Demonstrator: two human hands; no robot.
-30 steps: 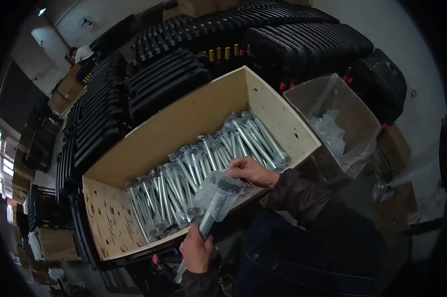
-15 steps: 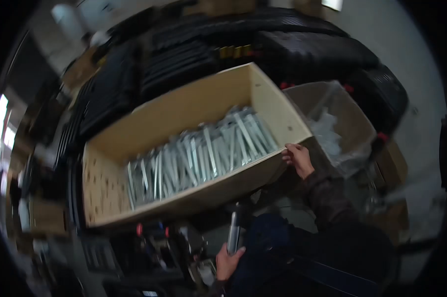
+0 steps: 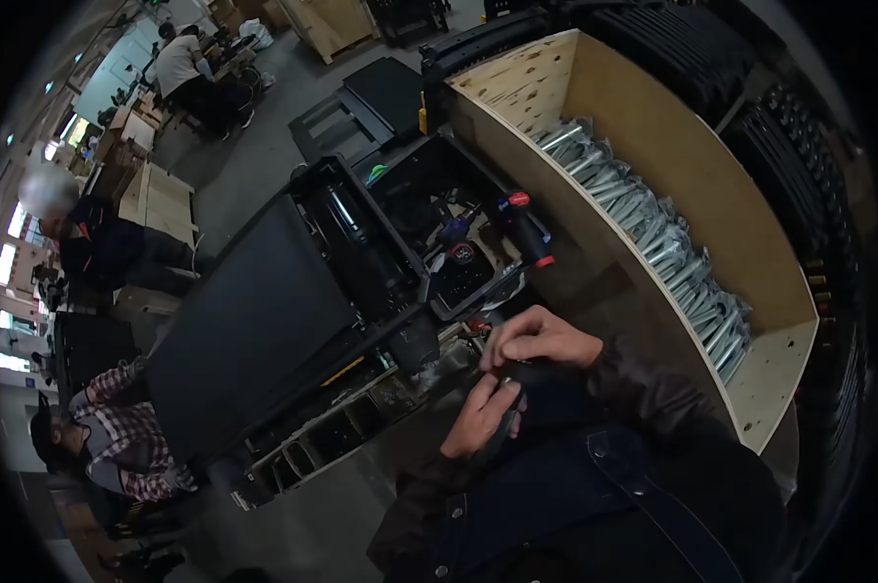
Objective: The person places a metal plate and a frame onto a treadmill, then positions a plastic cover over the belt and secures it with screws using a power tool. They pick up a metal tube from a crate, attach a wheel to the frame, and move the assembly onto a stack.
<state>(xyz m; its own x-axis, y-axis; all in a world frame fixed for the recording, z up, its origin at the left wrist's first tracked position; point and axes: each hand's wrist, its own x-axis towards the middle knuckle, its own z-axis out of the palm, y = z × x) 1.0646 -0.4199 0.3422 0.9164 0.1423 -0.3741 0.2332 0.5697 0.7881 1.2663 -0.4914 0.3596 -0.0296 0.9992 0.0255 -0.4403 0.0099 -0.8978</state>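
My left hand (image 3: 480, 416) is closed low in front of my body, its fingers around a dark cylinder (image 3: 505, 428) seen almost end-on and mostly hidden. Just above it, my right hand (image 3: 541, 340) has its thumb and fingers pinched together; what they hold, if anything, is too small to make out. The hands are close to each other. To their right stands a long plywood box (image 3: 643, 257) with many plastic-wrapped metal parts (image 3: 643, 219) inside.
Left of the hands is a black workstation (image 3: 254, 321) with a tool tray (image 3: 458, 277) holding a power tool, and a row of small bins (image 3: 332, 432). A person in a checked shirt (image 3: 133, 437) works at its far side. Other people stand farther back.
My view has turned left, from the plywood box toward the workstation. My right hand has left the box's corner and come to my left hand.
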